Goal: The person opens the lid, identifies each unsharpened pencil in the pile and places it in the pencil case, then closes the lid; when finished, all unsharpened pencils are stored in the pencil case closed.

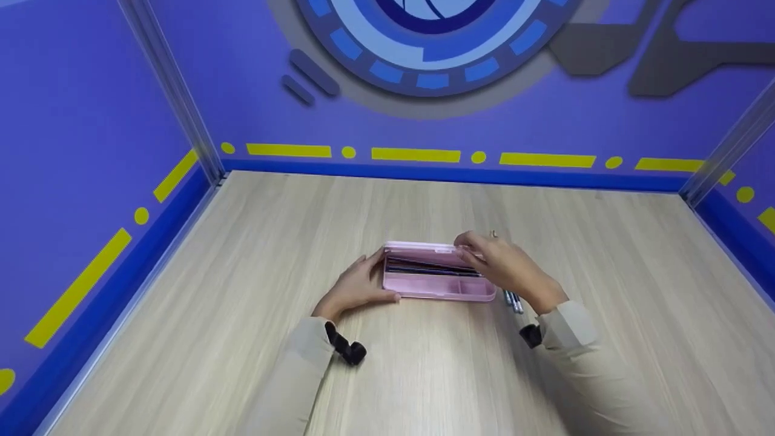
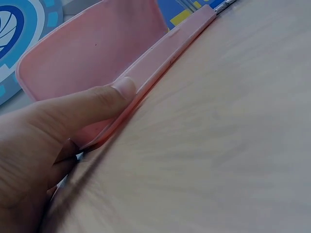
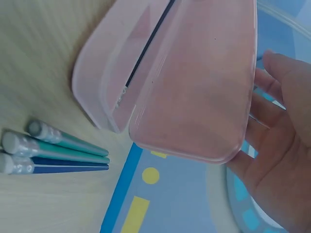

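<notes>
A pink pencil case lies on the table, its lid raised on the far side. Dark, slim pencils lie lengthwise inside, and one shows a silvery end in the right wrist view. At the case's left end, my left hand grips it, with the thumb along the front wall. My right hand is at the lid's right part. In the right wrist view its extended fingers reach behind the lid's edge and are partly hidden by it.
Three pencils with white erasers and metal ferrules lie on the wooden table, just right of the case and partly under my right hand in the head view. Purple-blue panels stand along the table's back and sides.
</notes>
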`<control>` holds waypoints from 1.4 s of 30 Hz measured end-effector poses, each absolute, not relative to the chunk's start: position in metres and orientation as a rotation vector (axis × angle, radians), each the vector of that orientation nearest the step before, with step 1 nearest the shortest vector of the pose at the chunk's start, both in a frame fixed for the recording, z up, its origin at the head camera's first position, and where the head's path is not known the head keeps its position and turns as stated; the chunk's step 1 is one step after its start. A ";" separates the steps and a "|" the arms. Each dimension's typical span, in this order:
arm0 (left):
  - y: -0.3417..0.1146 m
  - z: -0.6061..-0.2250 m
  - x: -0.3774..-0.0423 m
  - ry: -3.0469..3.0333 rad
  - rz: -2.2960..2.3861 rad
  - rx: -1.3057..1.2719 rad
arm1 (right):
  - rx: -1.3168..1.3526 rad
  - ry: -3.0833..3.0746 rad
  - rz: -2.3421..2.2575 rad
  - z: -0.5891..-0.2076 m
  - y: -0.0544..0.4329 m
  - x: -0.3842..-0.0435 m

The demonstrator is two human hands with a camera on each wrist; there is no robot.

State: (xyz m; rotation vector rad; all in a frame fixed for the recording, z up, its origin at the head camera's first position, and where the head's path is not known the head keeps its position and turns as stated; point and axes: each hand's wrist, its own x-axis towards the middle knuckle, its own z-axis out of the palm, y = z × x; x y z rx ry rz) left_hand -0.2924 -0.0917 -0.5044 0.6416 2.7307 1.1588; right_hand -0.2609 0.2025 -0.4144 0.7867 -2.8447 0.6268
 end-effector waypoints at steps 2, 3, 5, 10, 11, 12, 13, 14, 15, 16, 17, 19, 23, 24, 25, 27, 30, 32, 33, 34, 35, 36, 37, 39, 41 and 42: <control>-0.092 -0.504 -0.291 2.719 1.169 0.601 | 0.843 -2.851 0.577 -0.416 0.202 -0.256; -0.092 -0.504 -0.291 2.713 1.174 0.584 | 0.869 -2.856 0.548 -0.417 0.201 -0.254; -0.092 -0.504 -0.290 2.705 1.179 0.561 | 0.924 -2.856 0.488 -0.419 0.200 -0.250; -0.092 -0.504 -0.291 2.708 1.167 0.557 | 0.997 -2.829 0.361 -0.426 0.198 -0.243; -0.092 -0.503 -0.291 2.711 1.163 0.563 | 1.003 -2.823 0.343 -0.428 0.197 -0.242; -0.092 -0.503 -0.291 2.713 1.159 0.566 | 1.001 -2.825 0.332 -0.429 0.197 -0.241; -0.092 -0.503 -0.290 2.714 1.156 0.567 | 0.997 -2.827 0.323 -0.431 0.196 -0.240; -0.093 -0.502 -0.290 2.716 1.152 0.572 | 0.989 -2.829 0.314 -0.433 0.195 -0.238; -0.093 -0.502 -0.289 2.719 1.146 0.578 | 0.987 -2.823 0.304 -0.435 0.194 -0.237; -0.093 -0.502 -0.289 2.722 1.139 0.584 | 0.982 -2.821 0.292 -0.436 0.193 -0.236; -0.094 -0.501 -0.288 2.725 1.133 0.589 | 0.982 -2.813 0.285 -0.438 0.192 -0.235; -0.094 -0.501 -0.288 2.727 1.120 0.591 | 0.984 -2.791 0.269 -0.441 0.190 -0.234; -0.095 -0.501 -0.286 2.728 1.110 0.600 | 0.990 -2.751 0.267 -0.447 0.187 -0.232; -0.095 -0.501 -0.286 2.728 1.107 0.607 | 0.991 -2.743 0.269 -0.448 0.187 -0.231; -0.095 -0.501 -0.287 2.729 1.105 0.614 | 0.992 -2.735 0.268 -0.449 0.187 -0.231; -0.095 -0.502 -0.287 2.730 1.104 0.623 | 0.997 -2.716 0.265 -0.450 0.186 -0.231; -0.095 -0.502 -0.287 2.729 1.102 0.624 | 0.993 -2.699 0.252 -0.451 0.185 -0.230; -0.095 -0.502 -0.286 2.728 1.102 0.605 | 0.983 -2.704 0.249 -0.452 0.184 -0.229; -0.095 -0.503 -0.286 2.727 1.101 0.596 | 0.978 -2.713 0.248 -0.451 0.184 -0.228; -0.095 -0.503 -0.285 2.727 1.101 0.588 | 0.972 -2.724 0.246 -0.451 0.183 -0.227; -0.095 -0.503 -0.285 2.726 1.097 0.578 | 0.975 -2.731 0.232 -0.451 0.182 -0.226; -0.095 -0.503 -0.284 2.725 1.093 0.570 | 0.976 -2.740 0.220 -0.450 0.181 -0.225; -0.094 -0.503 -0.284 2.724 1.089 0.567 | 0.975 -2.750 0.204 -0.450 0.180 -0.224; -0.094 -0.503 -0.284 2.722 1.087 0.571 | 0.974 -2.764 0.178 -0.450 0.179 -0.223; -0.094 -0.502 -0.284 2.720 1.087 0.576 | 0.965 -2.770 0.163 -0.450 0.179 -0.223; -0.094 -0.502 -0.284 2.718 1.091 0.579 | 0.954 -2.774 0.172 -0.450 0.179 -0.223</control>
